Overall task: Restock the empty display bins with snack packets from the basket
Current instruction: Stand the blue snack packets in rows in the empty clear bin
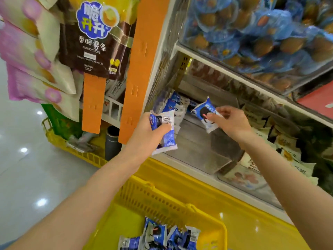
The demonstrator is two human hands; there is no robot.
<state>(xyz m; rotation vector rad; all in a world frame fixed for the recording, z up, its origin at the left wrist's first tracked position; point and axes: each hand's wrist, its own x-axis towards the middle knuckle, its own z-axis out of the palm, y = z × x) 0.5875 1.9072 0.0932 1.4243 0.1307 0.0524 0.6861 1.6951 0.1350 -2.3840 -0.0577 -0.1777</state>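
Left hand (153,131): fingers curled round a small stack of blue-and-white packets (164,136), gripped at mid-length at the front left corner of the display bin (194,145). The stack's long axis runs from the person towards the shelf, barcode side upward.

Right hand (229,120): thumb and fingertips pinch the corner of a single packet (205,112), held above the bin's bare floor. Its printed face is up and its long axis is near upright in view, leaning slightly (contact with the bin cannot be determined).

More packets of this kind (173,105) stand on edge against the bin's rear left wall. The yellow basket (162,197) sits below the shelf, with loose packets (160,235) inside.
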